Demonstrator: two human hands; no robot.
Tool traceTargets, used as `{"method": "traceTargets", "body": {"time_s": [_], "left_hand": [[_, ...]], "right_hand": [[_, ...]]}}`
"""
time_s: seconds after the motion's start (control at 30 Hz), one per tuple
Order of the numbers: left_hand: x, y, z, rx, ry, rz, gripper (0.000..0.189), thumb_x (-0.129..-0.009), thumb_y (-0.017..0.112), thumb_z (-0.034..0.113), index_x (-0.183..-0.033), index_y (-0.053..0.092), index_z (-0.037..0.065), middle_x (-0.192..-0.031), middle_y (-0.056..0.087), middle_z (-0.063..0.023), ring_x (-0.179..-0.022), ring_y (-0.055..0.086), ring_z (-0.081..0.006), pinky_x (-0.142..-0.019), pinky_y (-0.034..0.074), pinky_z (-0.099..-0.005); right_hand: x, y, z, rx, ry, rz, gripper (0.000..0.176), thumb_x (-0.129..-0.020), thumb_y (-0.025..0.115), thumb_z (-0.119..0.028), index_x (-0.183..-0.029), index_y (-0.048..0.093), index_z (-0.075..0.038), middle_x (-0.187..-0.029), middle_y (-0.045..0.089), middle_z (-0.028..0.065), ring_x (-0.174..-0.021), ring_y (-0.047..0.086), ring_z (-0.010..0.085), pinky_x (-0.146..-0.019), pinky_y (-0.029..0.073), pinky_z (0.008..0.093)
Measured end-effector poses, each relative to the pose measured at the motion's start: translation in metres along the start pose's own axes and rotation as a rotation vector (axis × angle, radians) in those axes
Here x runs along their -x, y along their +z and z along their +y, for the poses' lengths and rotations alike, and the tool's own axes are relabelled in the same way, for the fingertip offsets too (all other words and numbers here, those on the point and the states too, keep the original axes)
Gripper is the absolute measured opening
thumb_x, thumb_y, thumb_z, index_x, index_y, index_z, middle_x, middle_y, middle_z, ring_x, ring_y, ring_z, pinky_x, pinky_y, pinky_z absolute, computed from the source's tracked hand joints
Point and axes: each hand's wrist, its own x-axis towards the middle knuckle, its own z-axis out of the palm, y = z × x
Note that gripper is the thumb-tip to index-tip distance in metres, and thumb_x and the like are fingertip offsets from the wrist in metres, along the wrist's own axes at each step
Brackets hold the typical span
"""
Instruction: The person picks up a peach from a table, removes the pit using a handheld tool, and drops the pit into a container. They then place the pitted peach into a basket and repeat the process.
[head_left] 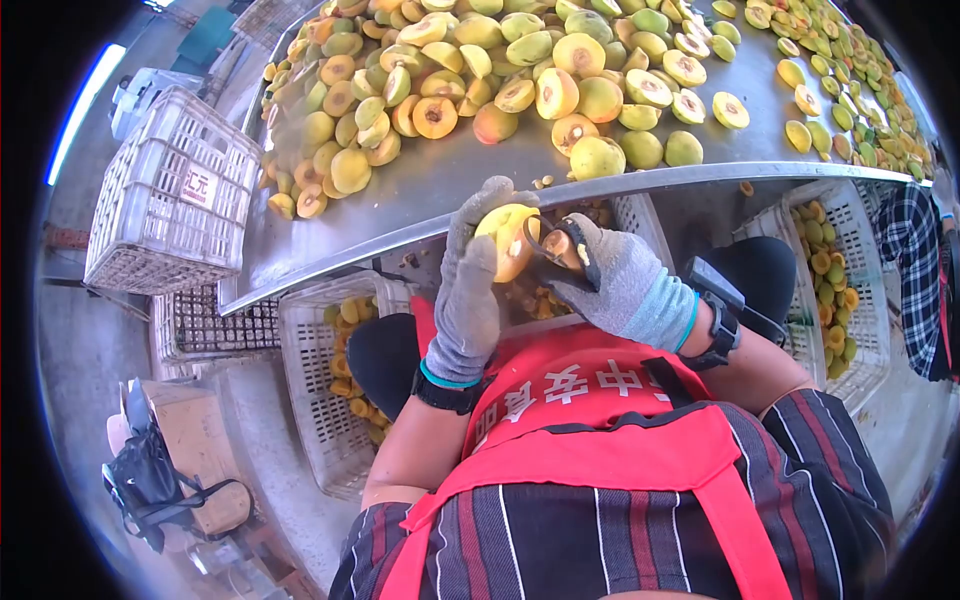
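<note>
In the head view, my gloved left hand (pixel 468 290) is closed around a yellow peach half (pixel 505 243), its cut face turned toward my right hand. My gloved right hand (pixel 625 275) grips a pitting knife (pixel 562 247) with a dark curved blade and a brown handle end. The blade meets the peach at the edge of its cut face; how deep it sits I cannot make out. Both hands are above my lap, just in front of the metal table's near edge. Part of the right fingers is hidden behind the handle.
Halved peaches (pixel 435 117) are heaped on the metal table (pixel 400 215). White crates of peaches stand left (pixel 310 390) and right (pixel 868 270) of my legs. Another white crate (pixel 165 205) is at the table's left corner. A co-worker's checked sleeve (pixel 908 270) shows at right.
</note>
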Motion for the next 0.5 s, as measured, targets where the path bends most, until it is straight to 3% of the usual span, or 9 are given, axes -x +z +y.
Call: {"method": "traceTargets", "body": {"time_s": [0.07,0.3,0.5], "left_hand": [[0.0,0.002,-0.001,-0.035,0.121,-0.058,0.051,-0.091,0.046,0.032,-0.131,0.035,0.001,-0.119,0.051,-0.0147,-0.116,0.044,-0.0223,-0.103,0.029,-0.0358],[0.002,-0.004,-0.004,0.002,0.101,-0.145,0.056,-0.086,0.054,0.026,-0.132,0.034,0.001,-0.123,0.048,-0.0148,-0.118,0.043,-0.0225,-0.103,0.029,-0.0358],[0.004,0.002,-0.004,-0.229,0.182,-0.156,0.055,-0.082,0.059,0.013,-0.13,0.035,0.001,-0.123,0.047,-0.0128,-0.117,0.043,-0.0213,-0.102,0.03,-0.0364]], "right_hand": [[0.0,-0.001,-0.001,-0.098,-0.065,0.031,0.048,-0.078,0.065,-0.029,-0.11,0.046,0.002,-0.073,0.061,0.0196,-0.065,0.061,0.0363,-0.056,0.048,0.042],[0.004,-0.001,-0.001,-0.1,-0.053,-0.004,0.045,-0.078,0.065,-0.025,-0.109,0.044,0.001,-0.073,0.061,0.0196,-0.066,0.061,0.0369,-0.056,0.048,0.0425],[0.01,0.003,-0.005,-0.191,-0.004,-0.041,0.042,-0.077,0.064,-0.021,-0.106,0.043,0.0,-0.074,0.06,0.0207,-0.069,0.06,0.0387,-0.058,0.047,0.0435]]}}
